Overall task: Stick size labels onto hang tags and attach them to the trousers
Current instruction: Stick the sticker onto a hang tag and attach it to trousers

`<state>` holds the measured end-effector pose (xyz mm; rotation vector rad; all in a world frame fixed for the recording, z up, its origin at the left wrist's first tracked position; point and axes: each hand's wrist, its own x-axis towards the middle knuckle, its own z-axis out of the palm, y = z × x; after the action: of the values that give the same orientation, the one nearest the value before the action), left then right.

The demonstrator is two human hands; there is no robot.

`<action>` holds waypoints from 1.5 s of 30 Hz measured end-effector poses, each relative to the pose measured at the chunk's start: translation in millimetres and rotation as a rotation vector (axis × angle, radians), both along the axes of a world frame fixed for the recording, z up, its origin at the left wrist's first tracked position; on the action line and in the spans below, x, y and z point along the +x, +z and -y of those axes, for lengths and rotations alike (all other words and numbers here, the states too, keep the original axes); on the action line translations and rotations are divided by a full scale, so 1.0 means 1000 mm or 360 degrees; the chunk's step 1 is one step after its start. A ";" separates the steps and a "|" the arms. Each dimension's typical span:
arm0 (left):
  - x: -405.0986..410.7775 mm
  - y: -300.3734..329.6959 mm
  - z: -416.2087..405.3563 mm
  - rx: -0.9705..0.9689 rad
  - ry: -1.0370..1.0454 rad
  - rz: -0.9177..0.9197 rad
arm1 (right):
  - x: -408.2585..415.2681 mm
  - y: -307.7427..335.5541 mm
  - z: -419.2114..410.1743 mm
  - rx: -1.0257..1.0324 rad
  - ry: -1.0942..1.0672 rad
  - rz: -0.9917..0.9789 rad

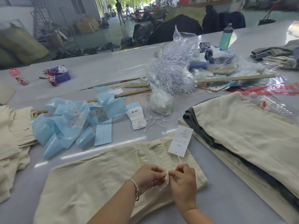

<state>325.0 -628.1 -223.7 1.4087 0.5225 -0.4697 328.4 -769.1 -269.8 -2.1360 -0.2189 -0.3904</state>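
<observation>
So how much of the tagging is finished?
Looks done: a stack of folded trousers lies at the right, though no tags show on them. In hand: the left hand and right hand pinch the string of a white hang tag at the waistband of the cream trousers. Left: a bundle of tags and cream trousers at the left.

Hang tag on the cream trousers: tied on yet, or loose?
Cannot tell. The hang tag lies on the trousers; both hands pinch its string at the waistband, hiding any knot.

Far side of the table — teal bottle [225,38], purple box [62,76], wooden ruler [236,78].
</observation>
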 end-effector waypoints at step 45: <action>-0.003 0.013 0.015 0.0269 0.0067 0.0356 | 0.073 0.020 0.023 -0.0817 0.0593 -0.0470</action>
<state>322.0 -643.2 -210.9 1.5868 0.4162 -0.2338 401.0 -791.8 -249.4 -2.5460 -0.5839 0.2254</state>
